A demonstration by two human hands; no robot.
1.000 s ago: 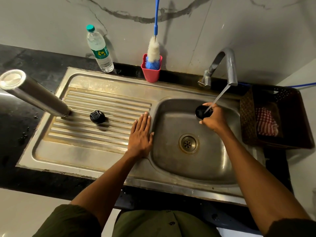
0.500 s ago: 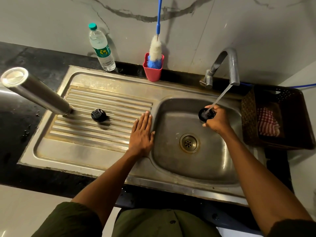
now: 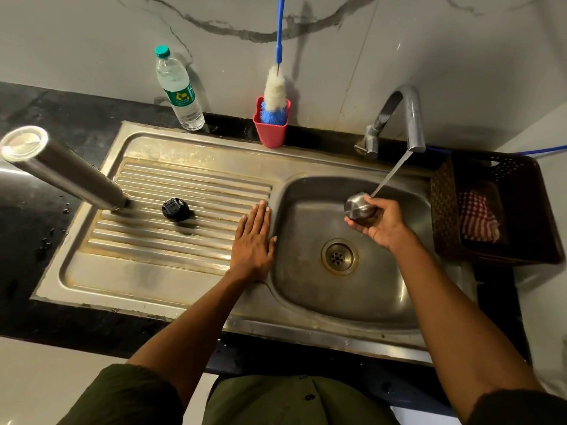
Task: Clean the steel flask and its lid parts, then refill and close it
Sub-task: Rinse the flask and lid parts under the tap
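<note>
The right hand (image 3: pixel 379 223) has its grip grasping the steel cap (image 3: pixel 359 207) of the flask, fingers curled beneath it and thumb over its near edge, so the cap sits at the fingertips, to the left of the palm, with its rounded steel outside turned toward the camera. It is held over the sink basin (image 3: pixel 306 286), above and a little right of the drain (image 3: pixel 339 256), and the stream of water (image 3: pixel 391 173) slanting down from the tap (image 3: pixel 409 118) strikes the cap's upper right edge just where the thumb lies. The left hand (image 3: pixel 253 243) has a released grip: its fingers are straight and together, and it rests flat on the ridge between the ribbed drainboard (image 3: pixel 171 231) and the basin, holding nothing. The steel flask (image 3: pixel 64 170) stands inverted at the left end of the drainboard, mouth down and base up, well apart from both hands. The black inner stopper (image 3: pixel 175 209) lies on the ribs between the flask and the left hand. On the dark bench (image 3: pixel 46 108) behind the sink stand a plastic water bottle (image 3: pixel 178 90) and a red cup (image 3: pixel 271 128) holding a bottle brush (image 3: pixel 274 93). A brown basket (image 3: pixel 497 210) with a checked cloth (image 3: pixel 477 216) sits right of the basin.
</note>
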